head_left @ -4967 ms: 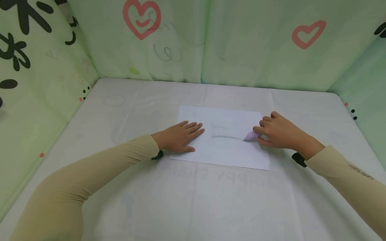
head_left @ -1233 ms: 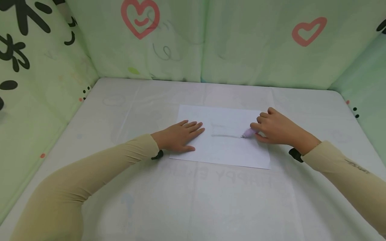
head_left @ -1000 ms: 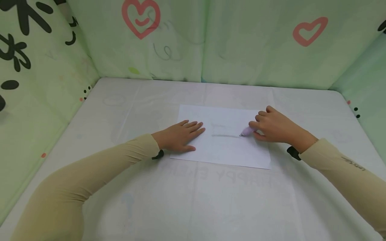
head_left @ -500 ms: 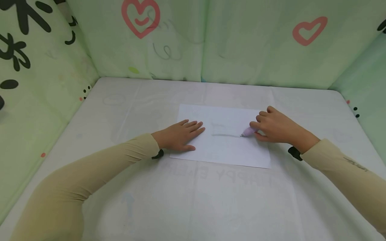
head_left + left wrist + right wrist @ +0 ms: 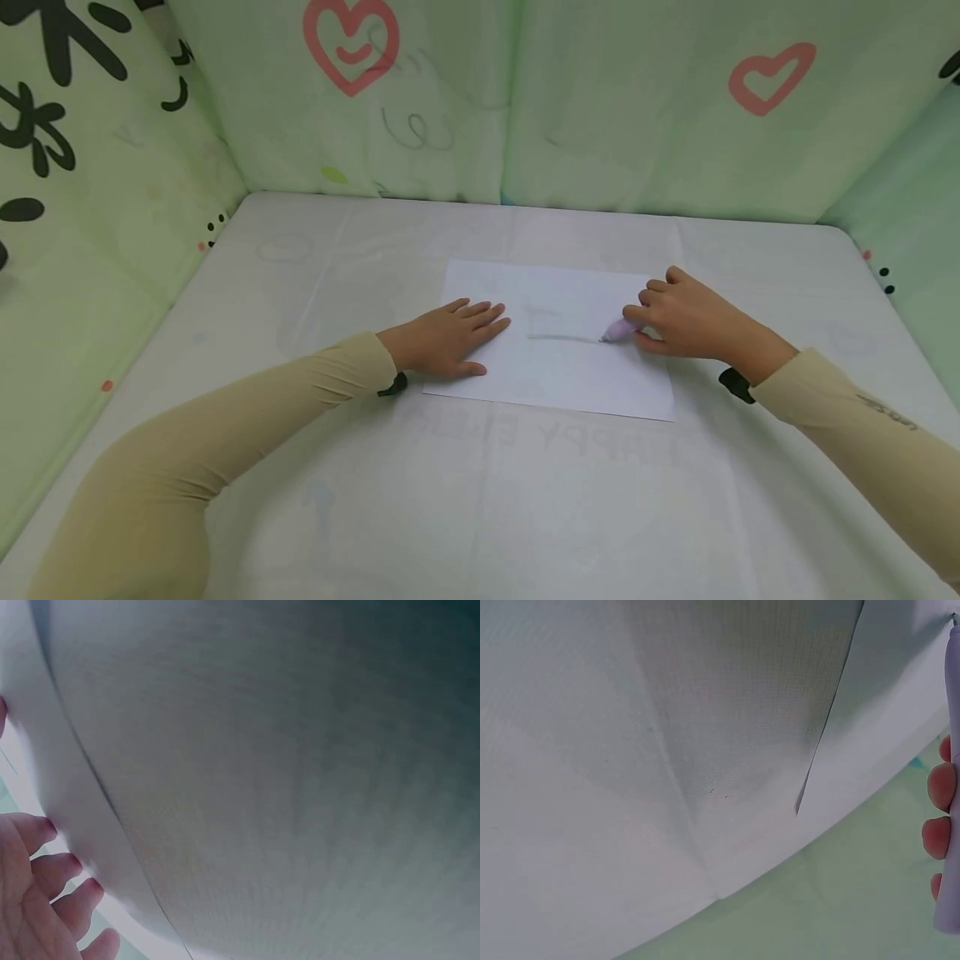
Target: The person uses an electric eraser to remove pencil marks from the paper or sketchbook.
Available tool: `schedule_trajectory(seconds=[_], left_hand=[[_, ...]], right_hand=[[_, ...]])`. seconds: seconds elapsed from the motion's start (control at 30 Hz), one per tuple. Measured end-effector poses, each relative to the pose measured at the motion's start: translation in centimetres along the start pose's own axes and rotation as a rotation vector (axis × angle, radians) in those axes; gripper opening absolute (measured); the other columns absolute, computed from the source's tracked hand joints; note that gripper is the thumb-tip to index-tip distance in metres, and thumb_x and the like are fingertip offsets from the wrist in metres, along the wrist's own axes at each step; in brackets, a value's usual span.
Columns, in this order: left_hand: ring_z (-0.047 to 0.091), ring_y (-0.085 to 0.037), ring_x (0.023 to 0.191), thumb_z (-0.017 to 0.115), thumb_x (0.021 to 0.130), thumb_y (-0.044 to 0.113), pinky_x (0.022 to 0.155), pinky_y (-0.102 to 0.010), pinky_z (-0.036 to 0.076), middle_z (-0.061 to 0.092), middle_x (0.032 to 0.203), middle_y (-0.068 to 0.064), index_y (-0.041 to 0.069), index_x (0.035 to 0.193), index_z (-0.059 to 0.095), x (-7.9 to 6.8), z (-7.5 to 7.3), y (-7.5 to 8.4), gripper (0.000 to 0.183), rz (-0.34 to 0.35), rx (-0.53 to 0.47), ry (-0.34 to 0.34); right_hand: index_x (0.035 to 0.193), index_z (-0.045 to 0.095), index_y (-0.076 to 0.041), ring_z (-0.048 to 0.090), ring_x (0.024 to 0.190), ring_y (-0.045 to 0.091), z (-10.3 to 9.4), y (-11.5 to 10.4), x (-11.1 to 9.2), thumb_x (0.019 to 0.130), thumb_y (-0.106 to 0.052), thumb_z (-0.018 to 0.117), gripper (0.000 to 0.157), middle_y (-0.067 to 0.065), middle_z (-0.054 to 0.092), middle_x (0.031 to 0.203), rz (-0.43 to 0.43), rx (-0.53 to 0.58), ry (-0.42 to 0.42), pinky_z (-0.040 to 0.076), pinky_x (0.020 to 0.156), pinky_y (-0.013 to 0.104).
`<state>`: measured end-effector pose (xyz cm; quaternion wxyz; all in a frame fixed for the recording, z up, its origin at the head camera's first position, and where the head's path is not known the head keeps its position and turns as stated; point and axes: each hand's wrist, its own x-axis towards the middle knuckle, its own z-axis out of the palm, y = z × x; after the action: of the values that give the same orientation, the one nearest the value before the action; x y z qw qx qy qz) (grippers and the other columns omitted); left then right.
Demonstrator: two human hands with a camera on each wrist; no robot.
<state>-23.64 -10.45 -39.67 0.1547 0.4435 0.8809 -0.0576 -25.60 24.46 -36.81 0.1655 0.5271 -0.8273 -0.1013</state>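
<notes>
At a white counter [image 5: 375, 517] before green cloth [image 5: 600, 133], holding a lilac pen [image 5: 619, 331] in the right hand [image 5: 686, 321], tip at a faint line [image 5: 558, 337] on paper [image 5: 562, 379]; resting the left hand [image 5: 442, 340], fingers spread, on the paper's left side.

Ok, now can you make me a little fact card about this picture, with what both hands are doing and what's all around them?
Left hand: rests with fingers spread on a white rectangular sheet of paper
Right hand: holds a smooth lilac pen
Pen tip: at the right end of a thin grey line
Under the paper: white-covered table
Sleeves: long, beige
Back: pale green hanging fabric
Hearts: two red outlines, one with a smile
</notes>
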Motion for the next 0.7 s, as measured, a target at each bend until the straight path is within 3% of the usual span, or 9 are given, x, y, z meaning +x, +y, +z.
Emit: schedule_trajectory(seconds=[0.7], left_hand=[[0.013, -0.026, 0.148, 0.039, 0.097, 0.049, 0.121, -0.045, 0.010, 0.009, 0.160, -0.009, 0.012, 0.152, 0.010, 0.03, -0.01, 0.03, 0.073, 0.004, -0.003, -0.003]], right_hand=[[0.077, 0.053, -0.009, 0.037, 0.053, 0.017, 0.12, 0.06, -0.19, 0.068, -0.018, 0.066, 0.019, 0.003, 0.044, 0.056, -0.011, 0.008, 0.044, 0.029, 0.058, 0.032]])
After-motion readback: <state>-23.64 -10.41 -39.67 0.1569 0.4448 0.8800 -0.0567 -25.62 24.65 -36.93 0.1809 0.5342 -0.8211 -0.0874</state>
